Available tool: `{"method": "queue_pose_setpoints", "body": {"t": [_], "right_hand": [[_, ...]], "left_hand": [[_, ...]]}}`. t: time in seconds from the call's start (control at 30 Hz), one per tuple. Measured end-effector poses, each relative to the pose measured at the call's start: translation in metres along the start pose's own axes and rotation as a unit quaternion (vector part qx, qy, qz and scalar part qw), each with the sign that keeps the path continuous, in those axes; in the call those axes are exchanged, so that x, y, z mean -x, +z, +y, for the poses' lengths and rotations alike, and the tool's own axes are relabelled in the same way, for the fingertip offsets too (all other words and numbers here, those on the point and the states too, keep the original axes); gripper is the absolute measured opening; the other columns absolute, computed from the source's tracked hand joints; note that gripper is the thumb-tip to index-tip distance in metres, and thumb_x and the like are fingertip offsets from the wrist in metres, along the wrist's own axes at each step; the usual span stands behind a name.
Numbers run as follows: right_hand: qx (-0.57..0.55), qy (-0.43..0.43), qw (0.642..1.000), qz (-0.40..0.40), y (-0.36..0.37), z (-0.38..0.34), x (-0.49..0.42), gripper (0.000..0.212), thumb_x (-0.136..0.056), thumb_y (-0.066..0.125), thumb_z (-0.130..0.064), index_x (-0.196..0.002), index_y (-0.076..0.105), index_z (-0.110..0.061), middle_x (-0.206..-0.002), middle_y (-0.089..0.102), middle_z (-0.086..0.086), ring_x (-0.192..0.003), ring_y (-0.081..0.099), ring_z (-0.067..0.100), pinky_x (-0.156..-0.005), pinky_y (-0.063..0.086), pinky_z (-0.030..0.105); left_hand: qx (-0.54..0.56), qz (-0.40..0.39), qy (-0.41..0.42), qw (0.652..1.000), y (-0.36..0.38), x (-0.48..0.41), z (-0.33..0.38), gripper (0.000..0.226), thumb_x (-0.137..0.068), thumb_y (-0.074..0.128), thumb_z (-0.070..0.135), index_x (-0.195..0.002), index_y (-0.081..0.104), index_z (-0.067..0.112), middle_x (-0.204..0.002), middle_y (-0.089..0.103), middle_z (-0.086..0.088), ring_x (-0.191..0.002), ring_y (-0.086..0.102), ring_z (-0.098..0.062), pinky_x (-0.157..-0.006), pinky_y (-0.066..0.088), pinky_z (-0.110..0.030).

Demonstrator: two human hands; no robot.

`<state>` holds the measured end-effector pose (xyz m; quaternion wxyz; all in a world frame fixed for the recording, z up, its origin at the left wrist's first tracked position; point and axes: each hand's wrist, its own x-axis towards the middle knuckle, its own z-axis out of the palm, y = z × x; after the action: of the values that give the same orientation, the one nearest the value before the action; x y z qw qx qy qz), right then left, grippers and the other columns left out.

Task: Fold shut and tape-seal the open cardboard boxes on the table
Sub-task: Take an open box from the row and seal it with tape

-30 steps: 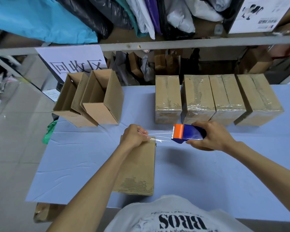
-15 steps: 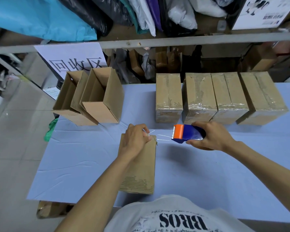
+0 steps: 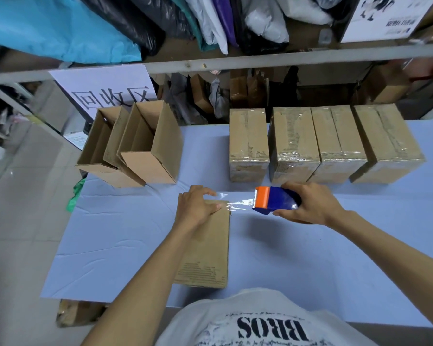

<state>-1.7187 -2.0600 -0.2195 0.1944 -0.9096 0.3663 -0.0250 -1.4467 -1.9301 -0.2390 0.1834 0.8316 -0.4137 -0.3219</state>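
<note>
Head view: a flat-topped brown corrugated cardboard box (image 3: pixel 205 250) lies on the pale blue tabletop (image 3: pixel 298 258) right in front of the person, its long axis running straight away from the body. The left hand (image 3: pixel 195 208) rests on the far end of the box top, fingers fairly straight and spread, pressing down. The right hand (image 3: pixel 313 206) is curled round a blue tape dispenser with an orange cutter head (image 3: pixel 273 201), held just beside the box's far right corner and off to its right.

A band of clear glossy tape (image 3: pixel 238 204) stretches taut between that corner and the dispenser, so it runs across the box's short way. Its end seems to sit under the left fingers, though the film is too transparent to be sure.

The left hand is the nearer one to the box, and the pull will likely have to come from the right.

The box surface is matte, with ribbed patches where paper has torn off. At the far left stand two open-topped cardboard boxes (image 3: pixel 150 151), and at the far right four tape-wrapped cardboard boxes (image 3: pixel 295 146) in a row, shiny with crinkled film.
</note>
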Motion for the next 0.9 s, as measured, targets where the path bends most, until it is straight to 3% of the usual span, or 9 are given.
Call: {"method": "queue_pose_setpoints", "body": {"t": [0.1,0.23,0.33,0.4,0.53,0.7,0.9], "right_hand": [[-0.002,0.006,1.000,-0.002,0.000,-0.002,0.001,0.061,-0.065,0.061,-0.074,-0.105,0.059,-0.027,-0.086,0.067,-0.008,-0.070,0.058,0.015,-0.059,0.048,0.026],[0.015,0.026,0.999,-0.015,-0.004,-0.008,-0.002,0.050,-0.069,0.070,-0.065,-0.100,0.059,-0.028,-0.084,0.065,-0.009,-0.070,0.054,0.016,-0.056,0.039,0.026],[0.028,0.030,0.999,-0.023,-0.004,-0.012,-0.005,0.051,-0.068,0.071,-0.066,-0.101,0.060,-0.028,-0.088,0.067,-0.009,-0.074,0.056,0.017,-0.057,0.040,0.026],[0.022,0.031,0.999,-0.026,-0.005,-0.012,-0.004,0.054,-0.067,0.072,-0.066,-0.105,0.061,-0.028,-0.091,0.067,-0.009,-0.079,0.058,0.017,-0.060,0.045,0.027],[-0.038,0.043,0.998,-0.037,-0.012,-0.014,-0.002,0.067,-0.057,0.069,-0.073,-0.105,0.063,-0.027,-0.092,0.070,-0.010,-0.085,0.064,0.017,-0.067,0.056,0.037],[-0.106,0.060,0.993,-0.011,-0.032,-0.020,-0.007,0.077,-0.052,0.075,-0.069,-0.115,0.066,-0.026,-0.097,0.072,-0.009,-0.085,0.065,0.012,-0.070,0.058,0.037],[-0.056,0.048,0.997,-0.036,-0.030,-0.033,-0.015,0.071,-0.060,0.079,-0.063,-0.117,0.065,-0.025,-0.101,0.073,-0.005,-0.088,0.065,0.014,-0.071,0.058,0.036]], "left_hand": [[-0.012,0.003,-0.056,0.998,0.000,0.002,0.005,0.067,-0.079,0.075,0.044,-0.139,0.044,0.037,-0.143,0.044,0.000,-0.137,0.028,-0.025,-0.113,0.011,-0.044],[-0.031,0.002,-0.077,0.997,0.005,0.014,0.011,0.068,-0.074,0.071,0.058,-0.134,0.046,0.038,-0.150,0.032,0.007,-0.144,0.009,-0.019,-0.109,0.015,-0.052],[-0.135,-0.033,-0.086,0.987,0.013,0.020,0.011,0.102,-0.056,0.066,0.082,-0.139,0.038,0.029,-0.152,0.021,-0.002,-0.145,0.000,-0.025,-0.110,0.017,-0.062],[-0.194,-0.048,-0.090,0.976,0.015,0.024,0.014,0.117,-0.052,0.064,0.085,-0.143,0.033,0.019,-0.150,0.021,-0.008,-0.143,0.003,-0.031,-0.107,0.022,-0.063],[-0.128,-0.037,-0.064,0.989,0.006,0.025,0.016,0.095,-0.050,0.059,0.076,-0.124,0.044,0.019,-0.129,0.037,-0.002,-0.129,0.023,-0.027,-0.097,0.037,-0.049],[0.087,-0.061,-0.013,0.994,-0.005,0.024,0.018,0.071,-0.053,0.068,0.059,-0.113,0.050,0.025,-0.117,0.040,0.007,-0.120,0.028,-0.012,-0.089,0.035,-0.028],[0.172,-0.087,-0.005,0.981,0.005,0.021,0.011,0.073,-0.046,0.063,0.068,-0.105,0.057,0.026,-0.113,0.045,0.008,-0.115,0.041,-0.012,-0.084,0.038,-0.023]]}}
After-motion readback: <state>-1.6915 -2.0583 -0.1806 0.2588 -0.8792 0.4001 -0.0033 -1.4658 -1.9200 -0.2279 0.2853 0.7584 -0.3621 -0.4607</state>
